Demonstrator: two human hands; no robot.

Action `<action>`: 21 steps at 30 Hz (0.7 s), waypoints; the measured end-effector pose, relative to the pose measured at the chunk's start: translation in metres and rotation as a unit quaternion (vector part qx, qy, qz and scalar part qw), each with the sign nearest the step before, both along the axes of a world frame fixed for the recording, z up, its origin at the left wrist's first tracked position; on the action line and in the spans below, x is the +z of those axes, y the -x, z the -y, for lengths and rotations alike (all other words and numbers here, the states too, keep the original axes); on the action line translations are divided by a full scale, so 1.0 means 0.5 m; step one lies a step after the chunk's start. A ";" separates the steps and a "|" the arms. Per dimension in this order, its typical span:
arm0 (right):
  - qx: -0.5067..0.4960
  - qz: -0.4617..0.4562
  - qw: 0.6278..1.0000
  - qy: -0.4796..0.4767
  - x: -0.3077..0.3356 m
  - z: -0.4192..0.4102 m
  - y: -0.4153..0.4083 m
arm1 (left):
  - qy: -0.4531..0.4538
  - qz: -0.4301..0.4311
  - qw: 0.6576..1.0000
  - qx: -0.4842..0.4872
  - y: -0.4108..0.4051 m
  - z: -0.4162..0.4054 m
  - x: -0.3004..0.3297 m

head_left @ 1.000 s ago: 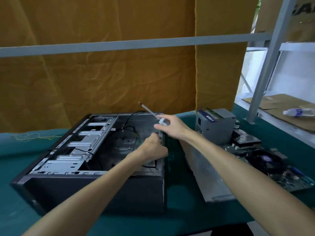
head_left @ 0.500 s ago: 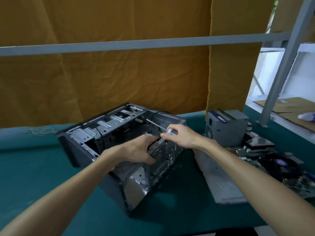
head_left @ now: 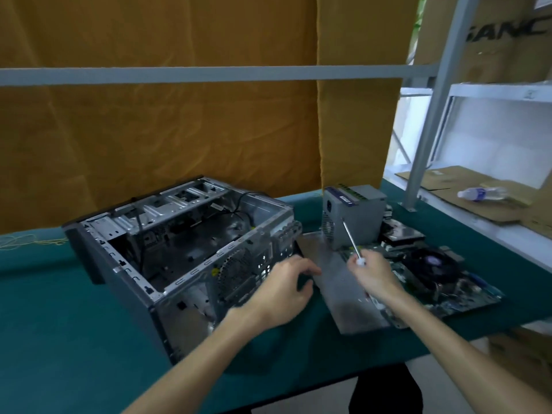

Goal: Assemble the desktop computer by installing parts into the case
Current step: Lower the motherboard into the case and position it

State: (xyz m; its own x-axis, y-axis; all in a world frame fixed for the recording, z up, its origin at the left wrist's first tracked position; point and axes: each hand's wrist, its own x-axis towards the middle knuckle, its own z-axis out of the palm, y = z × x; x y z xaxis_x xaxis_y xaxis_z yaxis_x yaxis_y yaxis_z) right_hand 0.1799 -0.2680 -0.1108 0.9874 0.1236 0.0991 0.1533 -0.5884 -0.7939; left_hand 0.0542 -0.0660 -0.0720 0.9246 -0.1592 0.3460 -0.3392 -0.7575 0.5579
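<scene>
The open computer case (head_left: 167,249) lies on its side on the green table, turned at an angle, its rear panel facing me. My left hand (head_left: 283,291) hovers by the rear panel's right corner with loosely curled fingers, holding nothing. My right hand (head_left: 372,274) grips a screwdriver (head_left: 352,242) by its white handle, shaft pointing up and away, above the grey side panel (head_left: 346,297). To the right stand the power supply (head_left: 354,216) and the motherboard (head_left: 442,282) with its black fan.
A hard drive (head_left: 403,233) lies behind the motherboard. A grey shelf post (head_left: 430,115) rises at the right, with cardboard and a plastic bottle (head_left: 481,194) on the shelf. An orange curtain hangs behind. The table's front edge (head_left: 328,380) is near me.
The case has been swung round so its rear faces me. My left hand has let go of it. My right hand has carried the screwdriver away to the right, over the side panel.
</scene>
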 end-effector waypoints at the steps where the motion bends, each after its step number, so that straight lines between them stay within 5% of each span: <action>1: -0.010 -0.013 0.999 0.031 -0.013 0.021 0.008 | 0.034 -0.029 0.999 0.005 -0.014 0.017 -0.028; 4: -0.001 -0.015 0.994 0.105 -0.044 0.037 0.029 | 0.099 -0.069 0.992 0.041 -0.056 0.047 -0.113; 9: 0.000 0.020 0.988 0.152 -0.058 -0.002 0.009 | 0.198 -0.018 0.973 0.120 -0.099 0.054 -0.177; 17: -0.041 0.039 0.977 0.206 -0.066 -0.026 -0.012 | 0.267 -0.026 0.957 0.111 -0.101 0.037 -0.199; 21: -0.026 0.021 0.990 0.136 -0.038 -0.049 0.011 | 0.340 -0.020 0.932 0.126 -0.081 0.040 -0.191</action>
